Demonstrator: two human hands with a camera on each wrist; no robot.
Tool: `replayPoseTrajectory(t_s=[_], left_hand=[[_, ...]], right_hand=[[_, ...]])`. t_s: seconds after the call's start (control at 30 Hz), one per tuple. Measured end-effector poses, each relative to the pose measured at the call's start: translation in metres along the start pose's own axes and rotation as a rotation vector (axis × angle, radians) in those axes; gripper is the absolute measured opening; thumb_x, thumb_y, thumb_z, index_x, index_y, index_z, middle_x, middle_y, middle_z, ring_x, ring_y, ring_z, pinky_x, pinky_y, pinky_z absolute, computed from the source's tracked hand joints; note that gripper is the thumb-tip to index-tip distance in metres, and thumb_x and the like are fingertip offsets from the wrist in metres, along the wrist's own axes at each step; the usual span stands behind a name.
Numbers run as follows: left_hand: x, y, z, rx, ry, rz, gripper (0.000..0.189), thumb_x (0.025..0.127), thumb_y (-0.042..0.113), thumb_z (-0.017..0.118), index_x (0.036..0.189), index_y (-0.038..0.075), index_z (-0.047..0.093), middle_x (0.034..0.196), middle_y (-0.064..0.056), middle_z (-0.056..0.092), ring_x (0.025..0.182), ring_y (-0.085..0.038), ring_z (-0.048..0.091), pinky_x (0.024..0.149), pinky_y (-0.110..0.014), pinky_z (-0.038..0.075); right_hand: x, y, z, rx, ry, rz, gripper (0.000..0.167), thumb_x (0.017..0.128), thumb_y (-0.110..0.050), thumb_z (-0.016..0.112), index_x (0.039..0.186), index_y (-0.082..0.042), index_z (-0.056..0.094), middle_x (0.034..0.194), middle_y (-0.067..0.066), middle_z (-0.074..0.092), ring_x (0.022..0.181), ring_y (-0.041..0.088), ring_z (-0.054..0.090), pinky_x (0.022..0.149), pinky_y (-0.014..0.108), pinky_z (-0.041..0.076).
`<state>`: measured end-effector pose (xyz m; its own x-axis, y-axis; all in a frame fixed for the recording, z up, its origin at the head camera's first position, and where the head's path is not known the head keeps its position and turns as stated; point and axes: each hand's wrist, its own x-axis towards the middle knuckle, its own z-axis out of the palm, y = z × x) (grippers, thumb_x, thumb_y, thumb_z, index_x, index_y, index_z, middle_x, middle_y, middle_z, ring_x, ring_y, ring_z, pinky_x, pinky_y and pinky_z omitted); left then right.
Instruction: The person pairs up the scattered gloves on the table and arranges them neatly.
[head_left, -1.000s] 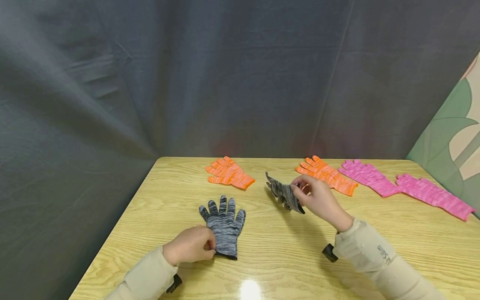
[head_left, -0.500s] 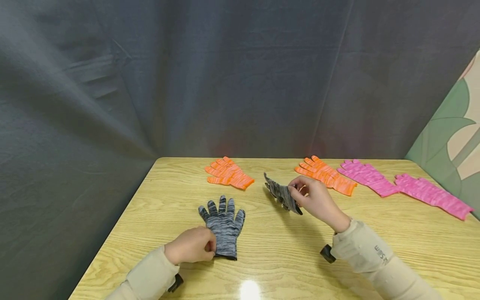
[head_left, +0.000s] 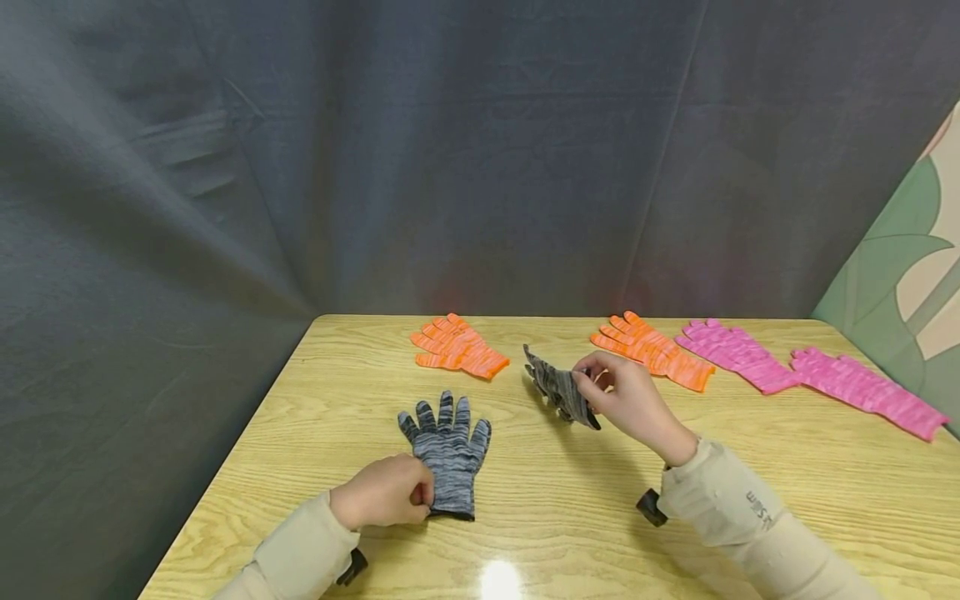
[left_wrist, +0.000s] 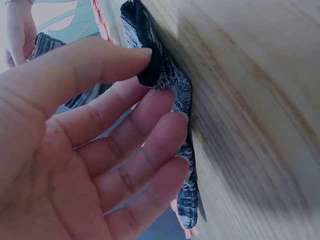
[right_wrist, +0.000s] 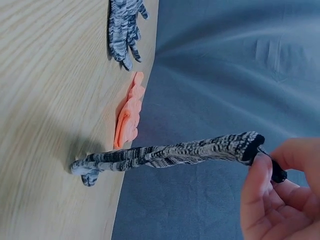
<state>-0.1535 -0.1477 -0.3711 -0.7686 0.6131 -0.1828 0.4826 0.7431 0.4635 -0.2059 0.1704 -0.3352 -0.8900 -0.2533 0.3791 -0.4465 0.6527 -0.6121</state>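
Head view shows a wooden surface (head_left: 540,517) with gloves on it. The left hand (head_left: 384,490) pinches the wrist end of the flat grey glove (head_left: 452,467), which lies with its fingers spread and pointing away from the person. The right hand (head_left: 633,404) grips the lifted grey glove (head_left: 561,392) by its wrist end, between thumb and fingers; this glove is tilted, and its finger ends seem to touch the surface. Farther back lies one orange glove (head_left: 459,348), and near the right hand are a second orange glove (head_left: 656,352), a pink glove (head_left: 738,356) and another pink glove (head_left: 870,395)
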Motion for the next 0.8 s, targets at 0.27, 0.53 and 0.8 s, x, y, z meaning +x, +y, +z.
replayPoseTrajectory(t_s=[0.27, 0.53, 0.8], left_hand=[[-0.001, 0.000, -0.001, 0.000, 0.004, 0.004, 0.013, 0.075, 0.003, 0.070, 0.069, 0.013, 0.064, 0.066, 0.007, 0.055, 0.059, 0.000, 0.042, 0.056, -0.018, 0.039], [-0.002, 0.000, -0.003, 0.012, 0.012, 0.015, 0.013, 0.074, 0.003, 0.070, 0.068, 0.013, 0.064, 0.065, 0.006, 0.055, 0.059, 0.000, 0.041, 0.056, -0.017, 0.039], [-0.002, 0.000, -0.003, 0.002, -0.003, 0.014, 0.012, 0.074, 0.003, 0.070, 0.069, 0.013, 0.065, 0.066, 0.007, 0.057, 0.059, 0.000, 0.043, 0.056, -0.017, 0.040]], right_hand=[[0.002, -0.007, 0.001, 0.045, -0.019, 0.005, 0.010, 0.089, -0.007, 0.058, 0.095, -0.003, 0.065, 0.073, 0.007, 0.059, 0.053, 0.003, 0.051, 0.045, 0.024, 0.043], [0.007, -0.016, 0.006, 0.048, -0.022, -0.010, 0.008, 0.089, -0.007, 0.059, 0.093, -0.004, 0.065, 0.072, 0.006, 0.060, 0.054, 0.005, 0.052, 0.046, 0.024, 0.044], [0.009, -0.025, 0.011, 0.077, -0.020, -0.023, 0.008, 0.089, -0.008, 0.059, 0.093, -0.004, 0.065, 0.074, 0.006, 0.062, 0.057, 0.007, 0.053, 0.048, 0.024, 0.045]])
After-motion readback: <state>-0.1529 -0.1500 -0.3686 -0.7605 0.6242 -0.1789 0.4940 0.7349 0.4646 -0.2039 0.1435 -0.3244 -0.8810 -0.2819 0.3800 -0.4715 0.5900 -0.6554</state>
